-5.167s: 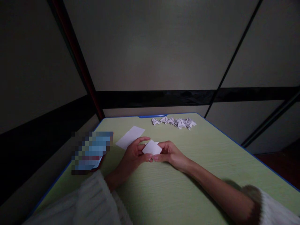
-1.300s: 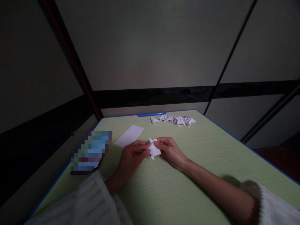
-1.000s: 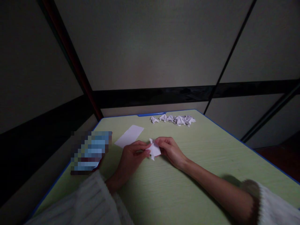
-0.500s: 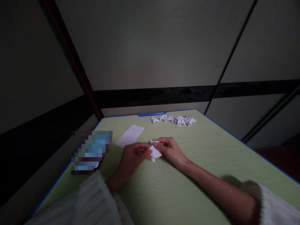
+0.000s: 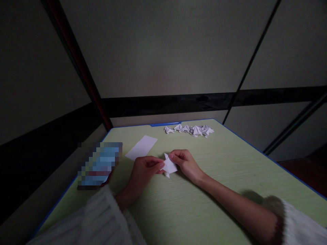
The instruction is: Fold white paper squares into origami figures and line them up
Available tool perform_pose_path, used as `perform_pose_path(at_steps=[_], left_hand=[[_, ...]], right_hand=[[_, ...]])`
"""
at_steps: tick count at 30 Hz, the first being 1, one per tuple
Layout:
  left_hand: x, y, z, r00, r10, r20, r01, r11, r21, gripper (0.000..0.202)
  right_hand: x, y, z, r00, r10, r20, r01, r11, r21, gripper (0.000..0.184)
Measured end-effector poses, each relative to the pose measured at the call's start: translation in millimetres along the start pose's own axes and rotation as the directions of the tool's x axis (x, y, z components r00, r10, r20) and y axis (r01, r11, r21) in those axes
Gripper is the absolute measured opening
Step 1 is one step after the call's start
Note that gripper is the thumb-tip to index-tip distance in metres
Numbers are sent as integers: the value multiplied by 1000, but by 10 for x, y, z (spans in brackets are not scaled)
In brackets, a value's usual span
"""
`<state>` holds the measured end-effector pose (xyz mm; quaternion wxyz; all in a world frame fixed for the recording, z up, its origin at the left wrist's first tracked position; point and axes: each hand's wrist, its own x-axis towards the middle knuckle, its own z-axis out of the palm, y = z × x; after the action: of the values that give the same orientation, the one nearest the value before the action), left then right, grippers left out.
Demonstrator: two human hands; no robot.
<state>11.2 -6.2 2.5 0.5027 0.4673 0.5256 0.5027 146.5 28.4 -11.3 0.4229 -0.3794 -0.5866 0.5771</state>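
Near the middle of the pale green table (image 5: 194, 204), a small white folded paper piece (image 5: 169, 166) was held between both hands just above the surface. The left hand (image 5: 143, 172) pinched its left edge between thumb and fingertips; the right hand (image 5: 185, 163) gripped its upper right edge with fingers curled and pressed together on the paper. Points projected from the piece at top and bottom — the exact form could not be made out in the dim light.

Judged from its appearance, the piece would be very light, thin and easily creased; it would tolerate only a gentle pinch at its folded edges, where the layers are stiffest, not at the loose points.

A flat white sheet of paper (image 5: 141, 147) lay on the table beyond the left hand, apart from it. A row of similar folded paper figures (image 5: 189, 130) stood along the far edge. A blurred-out object (image 5: 99, 165) rested at the left edge — contents not discernible. White knitted sleeves (image 5: 97, 221) covered both forearms.
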Motion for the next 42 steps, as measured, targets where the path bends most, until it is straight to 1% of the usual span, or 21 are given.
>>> perform_pose_path(at_steps=[4, 7, 10, 13, 16, 21, 24, 28, 30, 32, 35, 38, 42], left_hand=[[-5, 22, 9, 1000, 18, 11, -19, 998, 52, 4], [-1, 21, 4, 999, 31, 6, -31, 998, 48, 4], [9, 1, -10, 999, 35, -1, -35, 999, 18, 8], [17, -21, -23, 999, 46, 3, -46, 999, 6, 14], [23, -38, -29, 999, 38, 34, -38, 999, 25, 15], [40, -68, -17, 993, -38, 116, 29, 996, 80, 12], [53, -80, -6, 986, -50, 160, 28, 990, 135, 13], [59, -76, -13, 973, -63, 221, 26, 986, 165, 17], [52, -66, -21, 971, -49, 235, 9, 985, 170, 20], [39, -51, -25, 975, 0, 223, -40, 984, 172, 21], [18, -32, -28, 975, 79, 210, -121, 973, 195, 20], [6, -35, -36, 970, 100, 221, -147, 967, 208, 21], [7, -69, -57, 961, 118, 251, -167, 969, 184, 22]], right_hand=[[-10, 7, -3, 1000, -25, -5, 25, 1000, -13, 24], [-7, 10, -2, 1000, -27, -2, 27, 1000, 11, 27], [2, 6, 1, 999, -23, 37, 22, 1000, 21, 29], [6, 7, 11, 996, -35, 79, 34, 999, 4, 29], [2, 15, 24, 996, -30, 87, 30, 1000, -6, 29], [-12, -3, 27, 998, 12, 58, -14, 999, 34, 28], [-18, -26, 23, 999, 16, 48, -19, 998, 61, 27], [-17, -22, 15, 997, 16, 76, -22, 996, 85, 28], [-15, -8, 14, 995, 26, 98, -37, 993, 116, 30], [-15, 2, 17, 994, 41, 101, -55, 987, 148, 32], [-20, 3, 29, 996, 38, 79, -50, 986, 161, 36], [-31, -4, 36, 996, 35, 88, -50, 985, 167, 38], [-44, -6, 33, 993, 34, 113, -55, 981, 186, 40]])
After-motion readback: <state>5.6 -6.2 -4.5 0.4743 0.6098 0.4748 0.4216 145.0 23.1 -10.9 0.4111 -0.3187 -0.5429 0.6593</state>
